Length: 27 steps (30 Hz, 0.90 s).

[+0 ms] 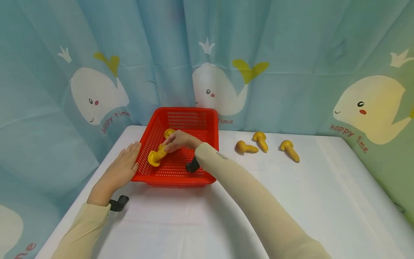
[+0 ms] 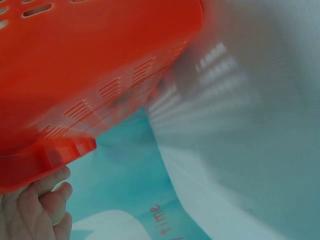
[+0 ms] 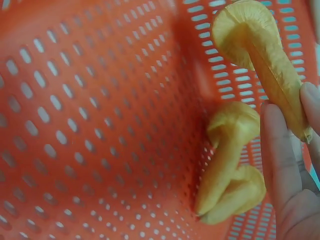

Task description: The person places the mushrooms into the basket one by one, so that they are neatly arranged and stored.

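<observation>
With the right hand (image 1: 182,140), in the head view, pinched the stem of one yellow mushroom (image 1: 156,157) inside the red basket (image 1: 181,180). With the left hand (image 1: 124,162), rested against the basket's left rim, fingers extended, gripping nothing. Showed a second cap (image 1: 169,132) farther back in the basket, partly behind the right hand. Spread on the white counter (image 1: 291,205), right of the basket: a leftmost mushroom (image 1: 245,147), a middle mushroom (image 1: 260,141) and a rightmost mushroom (image 1: 290,150).

Seen from the left wrist, set relaxed fingers just at the basket's rim; could not tell how firmly.

Seen from the right wrist, held the stem end between thumb and fingers, cap outward. Beside it, caught an upper mushroom (image 3: 225,155) and a lower mushroom (image 3: 247,195), lying together along the basket wall.

Looked about halfway along: two settled inside, one not yet released, three untouched outside. Counted six mushrooms, one basket.
</observation>
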Each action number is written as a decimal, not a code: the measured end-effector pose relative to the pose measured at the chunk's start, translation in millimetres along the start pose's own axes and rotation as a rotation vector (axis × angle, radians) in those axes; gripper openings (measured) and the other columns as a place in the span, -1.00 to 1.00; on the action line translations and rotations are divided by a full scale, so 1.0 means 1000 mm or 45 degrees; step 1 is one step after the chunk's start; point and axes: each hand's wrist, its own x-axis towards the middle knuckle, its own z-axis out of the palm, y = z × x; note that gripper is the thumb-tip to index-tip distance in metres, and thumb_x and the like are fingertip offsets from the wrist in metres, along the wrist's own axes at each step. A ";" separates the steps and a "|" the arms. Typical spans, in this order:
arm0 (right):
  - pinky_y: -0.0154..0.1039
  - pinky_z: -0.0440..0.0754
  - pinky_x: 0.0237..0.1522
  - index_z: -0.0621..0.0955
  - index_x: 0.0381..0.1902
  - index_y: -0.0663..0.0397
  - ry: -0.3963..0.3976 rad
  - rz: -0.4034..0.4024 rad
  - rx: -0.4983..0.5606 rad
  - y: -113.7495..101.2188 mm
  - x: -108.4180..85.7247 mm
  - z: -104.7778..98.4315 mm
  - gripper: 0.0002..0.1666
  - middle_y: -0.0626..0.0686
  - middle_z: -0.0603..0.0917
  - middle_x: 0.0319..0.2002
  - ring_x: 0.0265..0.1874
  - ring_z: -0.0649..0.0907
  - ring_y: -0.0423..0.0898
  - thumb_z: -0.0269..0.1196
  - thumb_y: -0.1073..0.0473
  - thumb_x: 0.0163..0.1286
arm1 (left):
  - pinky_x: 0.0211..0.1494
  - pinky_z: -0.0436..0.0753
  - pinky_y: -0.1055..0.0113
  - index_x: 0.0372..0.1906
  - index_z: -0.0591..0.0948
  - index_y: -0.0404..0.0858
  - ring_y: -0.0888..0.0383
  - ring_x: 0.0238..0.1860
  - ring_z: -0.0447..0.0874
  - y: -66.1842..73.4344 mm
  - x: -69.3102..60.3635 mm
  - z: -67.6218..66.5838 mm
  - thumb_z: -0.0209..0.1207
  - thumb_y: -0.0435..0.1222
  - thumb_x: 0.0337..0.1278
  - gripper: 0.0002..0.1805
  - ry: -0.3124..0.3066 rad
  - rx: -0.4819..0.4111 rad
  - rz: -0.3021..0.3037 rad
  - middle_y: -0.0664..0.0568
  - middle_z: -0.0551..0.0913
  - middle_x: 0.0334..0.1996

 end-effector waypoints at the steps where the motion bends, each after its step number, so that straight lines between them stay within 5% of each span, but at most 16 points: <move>1: -0.04 0.58 0.14 0.68 -0.08 0.20 -0.001 0.010 -0.011 0.001 0.001 0.001 -0.68 0.14 0.73 -0.12 -0.26 0.67 -0.12 0.32 0.29 0.17 | 0.51 -0.21 -0.16 0.46 -0.15 -0.39 -0.25 0.48 -0.21 0.000 0.000 0.000 -0.08 -0.27 0.30 -0.23 -0.001 -0.002 -0.001 -0.33 -0.08 0.47; 8: -0.07 0.59 0.13 0.67 -0.07 0.22 -0.018 0.064 0.003 0.004 0.004 0.006 -0.69 0.14 0.69 -0.04 -0.19 0.65 -0.08 0.30 0.32 0.18 | 0.51 -0.22 -0.15 0.46 -0.16 -0.38 -0.25 0.49 -0.22 0.001 -0.001 0.000 -0.08 -0.26 0.30 -0.23 -0.007 -0.008 -0.008 -0.33 -0.09 0.47; 13: -0.07 0.58 0.15 0.63 -0.01 0.30 -0.133 0.108 -0.003 0.006 0.004 0.010 -0.66 0.20 0.66 -0.02 -0.25 0.63 -0.10 0.24 0.37 0.23 | 0.51 -0.22 -0.15 0.46 -0.15 -0.39 -0.25 0.49 -0.21 0.002 0.000 0.000 -0.08 -0.27 0.29 -0.23 -0.012 -0.013 -0.009 -0.34 -0.09 0.47; 27: -0.22 0.68 -0.04 0.63 -0.18 0.37 -0.355 0.268 0.006 0.007 0.001 0.015 -0.80 0.04 0.68 -0.39 -0.41 0.65 -0.14 0.22 0.39 0.23 | 0.50 -0.15 -0.18 0.46 -0.14 -0.40 -0.25 0.48 -0.19 0.002 0.000 0.000 -0.07 -0.28 0.28 -0.23 -0.002 0.006 -0.015 -0.33 -0.08 0.46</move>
